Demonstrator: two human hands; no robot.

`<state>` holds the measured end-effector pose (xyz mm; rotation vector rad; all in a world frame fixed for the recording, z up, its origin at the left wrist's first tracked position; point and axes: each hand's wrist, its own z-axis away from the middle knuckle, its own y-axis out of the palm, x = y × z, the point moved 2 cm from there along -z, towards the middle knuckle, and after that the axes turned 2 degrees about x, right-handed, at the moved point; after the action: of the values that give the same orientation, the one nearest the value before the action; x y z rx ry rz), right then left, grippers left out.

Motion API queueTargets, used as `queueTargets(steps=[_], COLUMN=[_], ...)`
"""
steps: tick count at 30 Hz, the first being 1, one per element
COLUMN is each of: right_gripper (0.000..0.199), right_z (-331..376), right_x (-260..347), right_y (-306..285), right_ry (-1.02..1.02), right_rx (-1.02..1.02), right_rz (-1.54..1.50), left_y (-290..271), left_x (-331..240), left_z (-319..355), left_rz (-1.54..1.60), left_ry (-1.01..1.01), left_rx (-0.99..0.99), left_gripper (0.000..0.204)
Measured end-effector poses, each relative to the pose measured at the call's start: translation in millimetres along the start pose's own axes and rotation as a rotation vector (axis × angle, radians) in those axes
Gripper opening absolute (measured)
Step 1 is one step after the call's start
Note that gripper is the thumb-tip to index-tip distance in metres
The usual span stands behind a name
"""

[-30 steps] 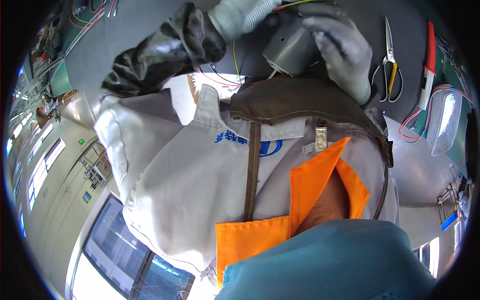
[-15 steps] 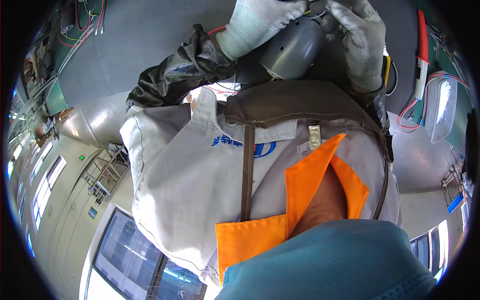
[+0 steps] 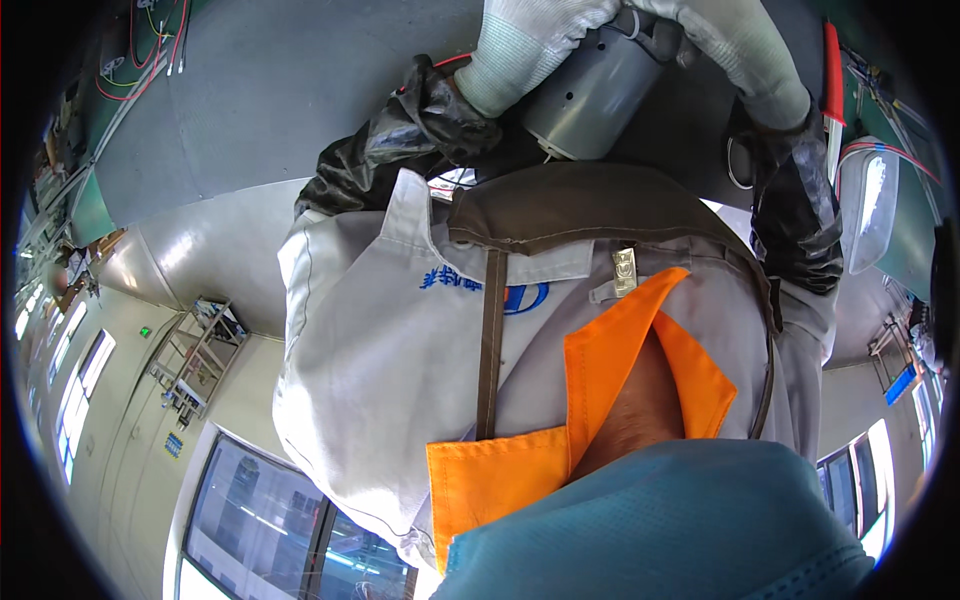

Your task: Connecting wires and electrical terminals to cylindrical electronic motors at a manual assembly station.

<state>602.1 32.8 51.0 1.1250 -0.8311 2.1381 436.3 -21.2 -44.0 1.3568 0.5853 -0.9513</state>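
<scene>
A grey cylindrical housing, like a small motor body (image 3: pixel 590 100), lies tilted on the dark worktop, with small holes in its side and a short shaft at its near end. My left hand (image 3: pixel 545 40), in a white knitted glove, is closed at its far end. My right hand (image 3: pixel 725 40), gloved alike, reaches in from the right with its fingers bent towards the left fingertips. A thin white wire (image 3: pixel 635 24) curves up from the housing between the two hands. The top edge cuts off the fingertips, so what they pinch is hidden.
A red-handled tool (image 3: pixel 834 75) lies on the right of the worktop (image 3: pixel 290 90). Beyond it are a clear plastic tray (image 3: pixel 872 205) and red and blue wires (image 3: pixel 890 150). More loose wires (image 3: pixel 150 50) lie at the far left.
My right hand has swung up and left over the housing's far end, its fingers now nearer the left ones. The right forearm shows more. My left hand has shifted slightly right.
</scene>
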Motion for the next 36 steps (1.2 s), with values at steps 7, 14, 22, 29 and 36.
queueTargets(steps=[7,14,22,29,36], right_gripper=[0.013,0.012,0.017,0.018,0.017], right_z=[0.6,-9.4,-6.1,-9.9,10.5], right_x=[17.6,-43.9,-67.2,-89.2,-16.3], right_y=[8.2,-30.9,-64.5,-44.8,-25.7], right_ry=[-0.632,-0.058,-0.048,-0.344,-0.349], right_rx=[-0.336,-0.273,-0.516,-0.330,0.000], right_rz=[0.940,0.026,0.006,-0.610,-0.418], left_y=[-8.4,-5.4,18.1,25.8,27.7], left_x=[-4.6,-2.2,9.3,17.2,6.8], left_z=[2.5,20.4,12.5,4.6,-6.1], left_rz=[0.032,0.017,-0.662,-0.587,-0.947], left_ry=[-0.003,-0.031,0.274,0.107,0.597], left_rx=[-0.010,-0.213,-0.209,-0.127,0.053], left_gripper=[0.021,0.026,0.012,0.011,0.012])
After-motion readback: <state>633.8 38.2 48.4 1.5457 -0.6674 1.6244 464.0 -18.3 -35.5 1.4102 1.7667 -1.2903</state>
